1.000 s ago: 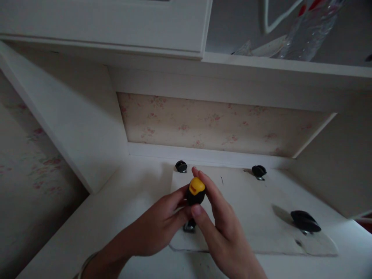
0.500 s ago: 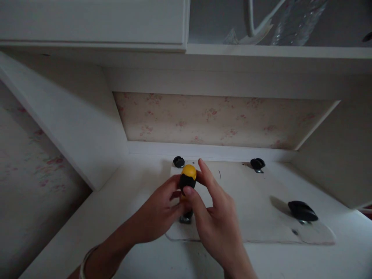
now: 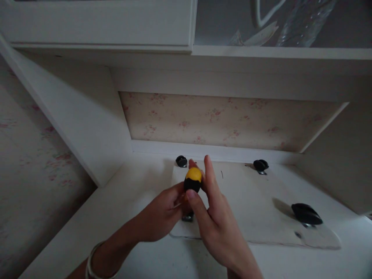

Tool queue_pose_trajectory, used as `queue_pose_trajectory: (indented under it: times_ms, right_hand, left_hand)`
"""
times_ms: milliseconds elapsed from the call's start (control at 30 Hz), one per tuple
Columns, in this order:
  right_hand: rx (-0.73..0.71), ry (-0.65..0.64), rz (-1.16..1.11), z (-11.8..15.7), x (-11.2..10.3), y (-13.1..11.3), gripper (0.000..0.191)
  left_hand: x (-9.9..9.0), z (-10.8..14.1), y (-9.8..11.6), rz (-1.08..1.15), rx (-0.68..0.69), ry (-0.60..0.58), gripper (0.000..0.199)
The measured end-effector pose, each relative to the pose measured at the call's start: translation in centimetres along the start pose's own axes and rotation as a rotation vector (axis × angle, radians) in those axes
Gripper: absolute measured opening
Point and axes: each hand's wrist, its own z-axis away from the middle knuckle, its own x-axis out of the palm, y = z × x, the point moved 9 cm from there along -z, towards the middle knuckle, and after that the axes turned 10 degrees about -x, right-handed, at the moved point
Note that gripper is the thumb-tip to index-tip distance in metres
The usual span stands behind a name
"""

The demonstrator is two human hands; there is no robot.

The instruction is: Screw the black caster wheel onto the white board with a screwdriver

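A screwdriver [image 3: 193, 180] with a yellow and black handle stands upright over the white board [image 3: 232, 209], its butt end toward me. My left hand [image 3: 159, 213] is closed around its lower part, and the tip is hidden behind the fingers. On the handle's right side rests the thumb of my right hand [image 3: 217, 213], with other fingers behind it and the index finger stretched upward. Just below the hands, the metal plate of a caster [image 3: 187, 217] shows at the board's near left corner; the rest of it is covered.
Black casters sit at the other corners: far left [image 3: 181, 161], far right [image 3: 260, 165] and near right [image 3: 306, 214]. White side panels rise left and right. Above is a shelf [image 3: 276, 51] with a clear plastic bottle [image 3: 305, 25]. Floral wallpaper [image 3: 215, 120] shows behind.
The view has shifted slightly, so the scene sits a little further right. My right hand's fingers have turned around the screwdriver handle, and the index finger now points straighter up.
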Motion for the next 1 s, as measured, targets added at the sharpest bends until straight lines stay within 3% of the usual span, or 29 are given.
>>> queue_pose_trajectory:
  times_ms: [67, 133, 200, 267, 400, 467, 567, 667, 733, 833, 867, 933, 1000]
  right_hand:
    - [-0.04, -0.019, 0.021, -0.2, 0.3, -0.3, 0.076]
    - [-0.057, 0.088, 0.04, -0.5, -0.3, -0.4, 0.073]
    - [-0.033, 0.207, 0.035, -0.3, -0.8, 0.0, 0.064]
    - [0.008, 0.198, 0.0, 0.0, -0.6, 0.5, 0.059]
    - [0.052, 0.03, -0.067, 0.7, 0.5, 0.7, 0.065]
    - [0.031, -0.001, -0.058, 0.5, 0.6, 0.4, 0.067]
    - [-0.06, 0.113, 0.022, 0.0, -0.1, -0.2, 0.071]
    - [-0.081, 0.241, 0.059, -0.2, -1.0, 0.0, 0.065]
    - [-0.042, 0.157, 0.002, -0.5, -0.6, 0.4, 0.063]
    - [-0.003, -0.047, -0.048, -0.9, 0.0, 0.2, 0.068]
    - [-0.007, -0.094, -0.025, -1.1, -0.1, -0.2, 0.067]
    - [-0.044, -0.111, 0.068, -1.7, -0.9, -1.1, 0.062]
    - [-0.071, -0.031, 0.182, -2.4, -2.1, -2.0, 0.054]
  left_hand:
    - [-0.2, 0.0, -0.2, -0.022, -0.015, 0.011, 0.017]
    - [-1.0, 0.0, -0.3, -0.086, -0.009, 0.117, 0.006]
    - [-1.9, 0.1, -0.4, -0.157, -0.008, 0.24, 0.012]
    - [-2.2, 0.3, -0.3, -0.189, 0.006, 0.288, 0.019]
    - [-0.9, 0.5, -0.1, -0.016, 0.036, 0.039, 0.026]
    - [-0.9, 0.6, -0.1, 0.022, 0.017, 0.004, 0.024]
    - [-1.9, 0.4, -0.1, -0.031, 0.021, 0.151, 0.022]
    - [-2.6, 0.4, -0.1, -0.089, 0.044, 0.304, 0.034]
    - [-2.0, 0.4, -0.1, -0.092, 0.059, 0.252, 0.034]
    - [-0.4, 0.4, -0.2, 0.028, 0.039, -0.008, 0.029]
    - [-0.3, 0.4, -0.3, 0.067, 0.028, -0.047, 0.028]
    - [-1.1, 0.3, -0.5, 0.066, 0.02, 0.026, 0.026]
    - [-2.6, 0.2, -0.7, -0.012, 0.023, 0.206, 0.031]
